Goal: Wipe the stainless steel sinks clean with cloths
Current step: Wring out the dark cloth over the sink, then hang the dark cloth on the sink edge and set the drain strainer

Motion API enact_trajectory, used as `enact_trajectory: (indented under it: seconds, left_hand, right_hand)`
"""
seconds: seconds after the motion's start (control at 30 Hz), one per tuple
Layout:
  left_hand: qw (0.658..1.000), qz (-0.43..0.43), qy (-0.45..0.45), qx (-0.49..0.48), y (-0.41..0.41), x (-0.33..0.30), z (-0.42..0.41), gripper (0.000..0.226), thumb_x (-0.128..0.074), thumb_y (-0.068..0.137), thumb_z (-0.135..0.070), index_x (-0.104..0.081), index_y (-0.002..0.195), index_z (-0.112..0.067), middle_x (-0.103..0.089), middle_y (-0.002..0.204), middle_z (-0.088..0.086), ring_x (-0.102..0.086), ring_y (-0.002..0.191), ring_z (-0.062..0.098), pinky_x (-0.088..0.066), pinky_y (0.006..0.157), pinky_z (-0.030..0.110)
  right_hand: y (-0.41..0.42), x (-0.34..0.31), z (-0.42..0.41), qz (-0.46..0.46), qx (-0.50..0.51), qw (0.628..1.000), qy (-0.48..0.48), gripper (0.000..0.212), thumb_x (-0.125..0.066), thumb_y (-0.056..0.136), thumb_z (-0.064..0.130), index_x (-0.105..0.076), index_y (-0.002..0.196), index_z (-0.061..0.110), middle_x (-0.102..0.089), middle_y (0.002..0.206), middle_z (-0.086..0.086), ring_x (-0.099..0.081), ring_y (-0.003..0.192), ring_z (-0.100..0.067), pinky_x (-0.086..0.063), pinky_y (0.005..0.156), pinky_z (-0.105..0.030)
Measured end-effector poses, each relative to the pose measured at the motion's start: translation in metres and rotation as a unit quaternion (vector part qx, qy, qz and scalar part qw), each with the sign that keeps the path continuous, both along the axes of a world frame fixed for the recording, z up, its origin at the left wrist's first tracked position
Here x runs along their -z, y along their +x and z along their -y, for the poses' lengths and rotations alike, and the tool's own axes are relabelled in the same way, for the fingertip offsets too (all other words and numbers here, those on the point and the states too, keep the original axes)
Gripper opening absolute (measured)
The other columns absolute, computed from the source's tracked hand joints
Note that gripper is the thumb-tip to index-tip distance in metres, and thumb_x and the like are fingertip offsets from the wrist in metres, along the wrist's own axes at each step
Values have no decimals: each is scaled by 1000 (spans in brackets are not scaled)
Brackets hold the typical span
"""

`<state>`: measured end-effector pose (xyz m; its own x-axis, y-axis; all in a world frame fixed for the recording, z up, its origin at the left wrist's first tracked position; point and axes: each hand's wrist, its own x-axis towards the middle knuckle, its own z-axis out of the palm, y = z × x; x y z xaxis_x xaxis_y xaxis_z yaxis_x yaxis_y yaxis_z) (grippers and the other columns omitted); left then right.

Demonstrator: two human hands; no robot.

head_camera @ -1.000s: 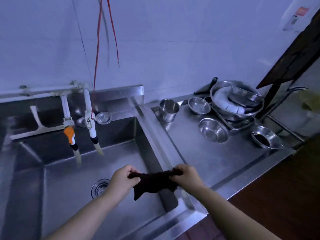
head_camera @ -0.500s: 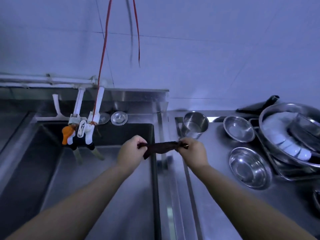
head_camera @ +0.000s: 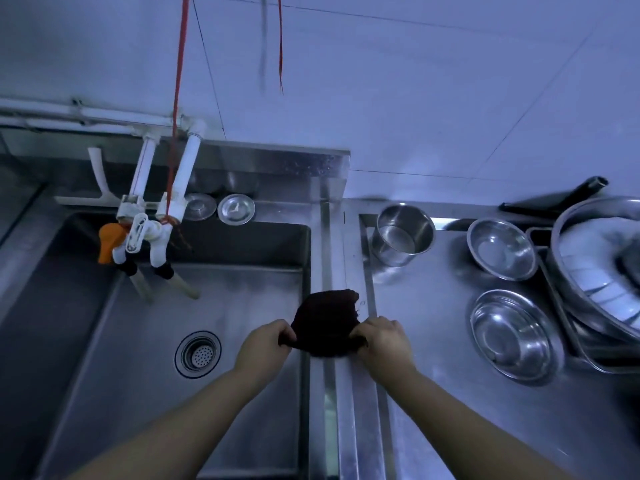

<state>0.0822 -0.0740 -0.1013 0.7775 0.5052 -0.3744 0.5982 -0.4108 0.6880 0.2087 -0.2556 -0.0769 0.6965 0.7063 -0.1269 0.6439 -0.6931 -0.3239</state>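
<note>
A dark cloth (head_camera: pixel 325 320) is spread over the right rim of the stainless steel sink (head_camera: pixel 322 237). My left hand (head_camera: pixel 265 348) pinches its left corner over the basin. My right hand (head_camera: pixel 382 344) grips its right corner above the rim and the draining counter. The far edge of the cloth points away from me, toward the wall. The basin holds a round drain strainer (head_camera: pixel 198 354) to the left of my hands.
Two white taps (head_camera: pixel 149 233), one with an orange handle, hang over the basin's back left. Two small lids (head_camera: pixel 236 208) sit on the back ledge. A steel cup (head_camera: pixel 403 235), steel bowls (head_camera: pixel 502 249) and a large basin with dishes (head_camera: pixel 602 268) stand on the right counter.
The cloth was stretched narrow between my hands near the taps; now my hands are lower and nearer to me, and the cloth lies open over the sink rim. The view tilted down.
</note>
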Motion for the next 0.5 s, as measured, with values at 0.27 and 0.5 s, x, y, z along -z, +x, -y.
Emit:
enact_trajectory:
  seconds: [0.27,0.5]
  left_hand:
    - [998,-28,-13,58,-9,2,6,29,-52,83,2,-56,74,-26,-61,81,-5,-54,72,10,-35,55,9]
    - [991,-44,-59,115,-25,-3,7,30,-49,83,5,-63,84,-21,-64,98,0,-59,92,16,-45,73,13]
  right_hand:
    - [-16,-10,6,34,-67,997,2,37,-82,38,-5,-71,64,19,-62,60,3,-61,56,-21,-50,54,-31]
    - [-24,-4,7,9,-108,988,-111,33,-50,82,10,-64,109,22,-62,103,2,-52,100,-19,-33,87,-25]
